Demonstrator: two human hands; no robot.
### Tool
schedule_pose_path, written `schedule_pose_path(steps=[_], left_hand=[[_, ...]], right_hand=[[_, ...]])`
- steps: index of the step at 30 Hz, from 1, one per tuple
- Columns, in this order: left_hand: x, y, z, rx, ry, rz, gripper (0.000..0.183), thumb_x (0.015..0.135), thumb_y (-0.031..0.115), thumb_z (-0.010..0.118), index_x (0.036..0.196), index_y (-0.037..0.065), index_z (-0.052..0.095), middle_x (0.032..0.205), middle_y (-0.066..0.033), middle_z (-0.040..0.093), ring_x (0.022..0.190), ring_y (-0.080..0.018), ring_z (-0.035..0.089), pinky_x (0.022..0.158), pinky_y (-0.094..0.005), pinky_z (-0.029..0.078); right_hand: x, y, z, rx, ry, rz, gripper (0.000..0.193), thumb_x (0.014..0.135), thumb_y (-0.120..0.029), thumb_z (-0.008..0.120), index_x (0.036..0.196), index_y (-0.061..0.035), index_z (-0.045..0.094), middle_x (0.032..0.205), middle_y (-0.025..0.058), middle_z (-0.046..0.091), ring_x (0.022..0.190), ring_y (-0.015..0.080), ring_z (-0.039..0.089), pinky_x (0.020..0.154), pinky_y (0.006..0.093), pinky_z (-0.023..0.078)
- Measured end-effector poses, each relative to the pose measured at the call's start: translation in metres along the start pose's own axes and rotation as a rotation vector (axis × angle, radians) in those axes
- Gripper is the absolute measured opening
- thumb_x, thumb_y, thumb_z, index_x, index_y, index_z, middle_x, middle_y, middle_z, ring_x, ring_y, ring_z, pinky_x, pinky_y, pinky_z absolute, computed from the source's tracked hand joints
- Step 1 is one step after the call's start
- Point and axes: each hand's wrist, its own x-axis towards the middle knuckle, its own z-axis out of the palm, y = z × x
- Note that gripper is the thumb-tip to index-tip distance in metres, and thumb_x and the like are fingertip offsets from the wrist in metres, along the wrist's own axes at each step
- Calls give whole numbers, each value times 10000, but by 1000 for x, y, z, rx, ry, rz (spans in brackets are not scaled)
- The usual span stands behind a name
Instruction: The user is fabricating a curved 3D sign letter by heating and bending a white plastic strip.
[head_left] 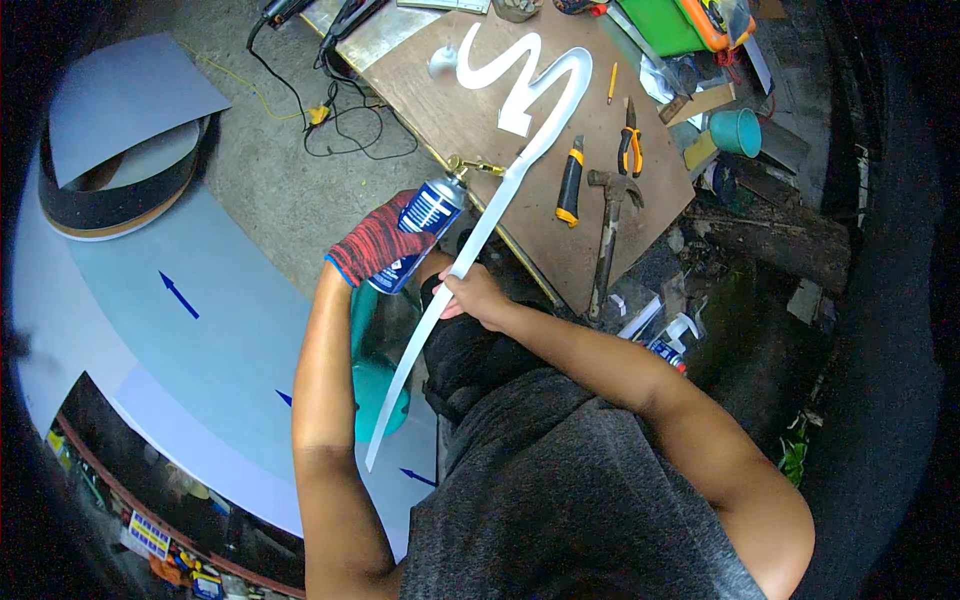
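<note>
My left hand (380, 240), in a red and black knit glove, is closed around a blue gas canister (430, 212). A brass torch head (460, 165) tops the canister, its nozzle pointing right toward the strip; I cannot make out a flame. Bare fingers of my right hand (476, 297) pinch a long white flat strip (420, 340). One end of the strip slants down past my left forearm. Its far part lies over the brown board in wavy bends, by a small white piece (514, 122).
On the brown board (420, 80) lie a pencil (612, 84), orange-handled pliers (629, 140), a utility knife (570, 182) and a claw hammer (607, 240). Tangled black cables (345, 125) cover floor at the left. A teal bucket (735, 132) sits right. White sheets (140, 100) lie far left.
</note>
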Motion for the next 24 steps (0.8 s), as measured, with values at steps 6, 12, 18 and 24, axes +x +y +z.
schedule_pose_path(steps=[6, 12, 18, 24], left_hand=[[19, 13, 1, 51, -7, 36, 722, 752, 307, 760, 1361, 46, 473, 1129, -127, 646, 1007, -214, 616, 900, -356, 496], [39, 22, 3, 100, 16, 108, 766, 747, 392, 741, 1353, 12, 466, 1127, -212, 645, 1031, -306, 637, 910, -371, 493], [61, 21, 0, 162, 10, 112, 846, 745, 468, 719, 1370, -24, 432, 1152, -253, 627, 1075, -337, 621, 934, -376, 485], [47, 25, -8, 107, -48, 58, 792, 742, 427, 736, 1350, 1, 460, 1110, -221, 648, 1019, -310, 642, 898, -379, 503]], right_hand=[[-1, 2, 2, 41, -9, 8, 264, 965, -180, 530, 1078, 58, 526, 929, 215, 657, 735, 321, 704, 578, 402, 623], [-1, 0, 2, 11, -13, 35, 285, 954, -120, 498, 1157, 80, 490, 974, 235, 658, 772, 323, 714, 601, 365, 622], [-3, -1, 3, -4, -16, 31, 277, 953, -125, 502, 1139, 80, 514, 975, 227, 661, 773, 316, 714, 606, 366, 621], [-3, 1, 1, 17, -16, 27, 295, 952, -138, 514, 1137, 92, 527, 974, 233, 659, 772, 320, 714, 612, 375, 623]])
